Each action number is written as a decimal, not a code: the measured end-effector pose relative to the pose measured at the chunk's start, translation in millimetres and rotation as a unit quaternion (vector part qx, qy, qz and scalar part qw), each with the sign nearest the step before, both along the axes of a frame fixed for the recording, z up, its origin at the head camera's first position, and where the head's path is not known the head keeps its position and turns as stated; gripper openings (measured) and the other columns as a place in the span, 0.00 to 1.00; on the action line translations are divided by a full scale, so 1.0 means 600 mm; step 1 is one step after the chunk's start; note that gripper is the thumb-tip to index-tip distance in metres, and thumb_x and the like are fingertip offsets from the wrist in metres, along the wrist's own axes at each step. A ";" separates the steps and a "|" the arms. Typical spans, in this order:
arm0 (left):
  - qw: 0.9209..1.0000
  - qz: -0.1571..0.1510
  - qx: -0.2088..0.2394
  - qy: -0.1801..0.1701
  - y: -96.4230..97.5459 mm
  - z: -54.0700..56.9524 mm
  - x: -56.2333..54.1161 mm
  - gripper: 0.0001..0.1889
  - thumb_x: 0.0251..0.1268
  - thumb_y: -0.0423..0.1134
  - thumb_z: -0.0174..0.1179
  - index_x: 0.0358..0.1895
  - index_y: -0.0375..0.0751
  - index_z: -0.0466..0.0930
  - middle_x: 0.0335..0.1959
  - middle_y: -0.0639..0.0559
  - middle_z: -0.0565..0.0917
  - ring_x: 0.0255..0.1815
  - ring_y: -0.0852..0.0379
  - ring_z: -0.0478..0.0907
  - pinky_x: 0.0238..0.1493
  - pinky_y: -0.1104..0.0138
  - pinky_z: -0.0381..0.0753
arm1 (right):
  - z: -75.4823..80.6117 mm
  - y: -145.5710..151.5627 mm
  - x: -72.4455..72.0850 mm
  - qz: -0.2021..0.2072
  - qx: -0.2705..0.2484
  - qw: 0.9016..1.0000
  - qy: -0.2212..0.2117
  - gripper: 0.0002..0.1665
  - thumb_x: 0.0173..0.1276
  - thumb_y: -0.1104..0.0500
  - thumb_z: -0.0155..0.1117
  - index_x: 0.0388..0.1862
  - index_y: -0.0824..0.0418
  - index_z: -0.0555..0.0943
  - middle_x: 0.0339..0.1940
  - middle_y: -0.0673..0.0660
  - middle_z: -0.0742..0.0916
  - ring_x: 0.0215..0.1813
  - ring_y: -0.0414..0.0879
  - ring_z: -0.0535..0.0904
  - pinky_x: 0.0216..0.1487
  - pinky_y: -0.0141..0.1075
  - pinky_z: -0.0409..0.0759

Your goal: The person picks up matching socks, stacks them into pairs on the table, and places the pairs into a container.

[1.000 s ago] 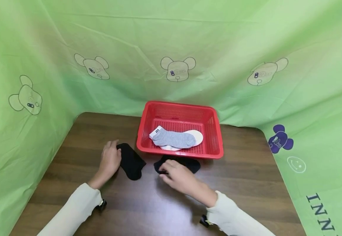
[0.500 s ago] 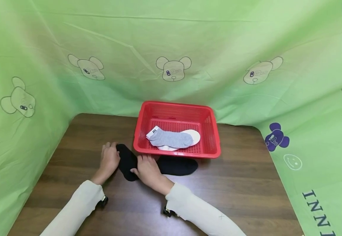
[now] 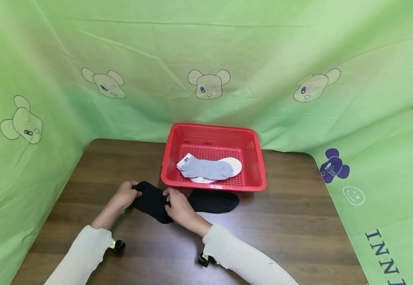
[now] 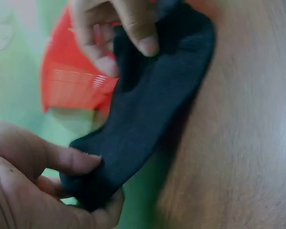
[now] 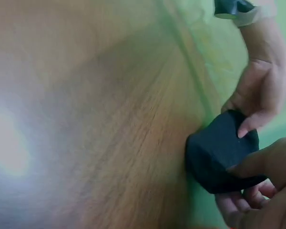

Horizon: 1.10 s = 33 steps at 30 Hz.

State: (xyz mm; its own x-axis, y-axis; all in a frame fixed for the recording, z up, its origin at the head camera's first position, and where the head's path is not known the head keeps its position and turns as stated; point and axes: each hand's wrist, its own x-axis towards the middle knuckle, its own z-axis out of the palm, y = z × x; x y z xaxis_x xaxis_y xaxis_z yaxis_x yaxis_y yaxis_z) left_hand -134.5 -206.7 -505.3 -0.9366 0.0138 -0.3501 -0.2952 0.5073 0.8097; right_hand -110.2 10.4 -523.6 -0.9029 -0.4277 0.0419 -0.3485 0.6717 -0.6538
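Note:
A black sock [image 3: 152, 201] is stretched between both hands in front of the basket's left corner. My left hand [image 3: 124, 195] pinches its left end, thumb on top, as the left wrist view shows with the sock [image 4: 143, 109] running up to the other hand. My right hand [image 3: 180, 206] pinches the sock's other end between thumb and fingers, seen close in the right wrist view beside the sock [image 5: 221, 150]. A second black sock [image 3: 215, 201] lies flat on the table to the right of my right hand, partly hidden by it.
Behind the hands stands a red plastic basket [image 3: 260, 166]. Inside it lie a grey sock [image 3: 206, 168] and a white sock [image 3: 235, 164] partly underneath. The wooden table [image 3: 285, 221] meets a green printed curtain [image 3: 149, 79] at the back and sides.
My right hand has come left from the second black sock to the first one. Both hands now pinch the first sock, and my left hand has moved slightly left and down with its end.

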 end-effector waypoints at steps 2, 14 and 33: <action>0.999 0.001 0.042 -0.020 -0.002 0.007 0.012 0.19 0.60 0.22 0.57 0.54 0.17 0.70 0.47 0.32 0.79 0.48 0.44 0.77 0.49 0.65 0.76 | 0.007 0.016 0.008 -0.001 -0.047 0.999 -0.018 0.21 0.60 0.70 0.70 0.52 0.62 0.79 0.38 0.54 0.83 0.43 0.43 0.78 0.46 0.31 0.77; 0.966 -0.054 0.233 -0.099 0.085 0.021 0.082 0.09 0.68 0.34 0.60 0.43 0.32 0.71 0.32 0.54 0.81 0.34 0.59 0.81 0.37 0.66 0.82 | 0.021 0.182 0.067 -0.100 -0.212 0.959 -0.157 0.15 0.57 0.70 0.75 0.44 0.68 0.83 0.37 0.59 0.84 0.32 0.35 0.75 0.36 0.25 0.75; 0.986 -0.009 0.159 0.047 0.233 -0.034 0.132 0.12 0.54 0.23 0.71 0.39 0.22 0.79 0.25 0.48 0.82 0.20 0.62 0.74 0.21 0.70 0.78 | 0.013 0.338 0.086 -0.149 -0.225 0.938 -0.216 0.19 0.56 0.75 0.71 0.46 0.82 0.77 0.35 0.60 0.81 0.32 0.34 0.74 0.38 0.23 0.76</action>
State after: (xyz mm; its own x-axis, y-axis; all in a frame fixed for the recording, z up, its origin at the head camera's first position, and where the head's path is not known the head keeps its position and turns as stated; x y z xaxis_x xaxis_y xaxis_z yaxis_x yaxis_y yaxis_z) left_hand -55.0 -66.7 -525.9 -0.9633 0.1258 -0.2373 -0.2048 0.2277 0.9520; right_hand -58.8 213.0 -515.8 -0.9541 -0.1810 -0.2387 0.1728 0.3184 -0.9321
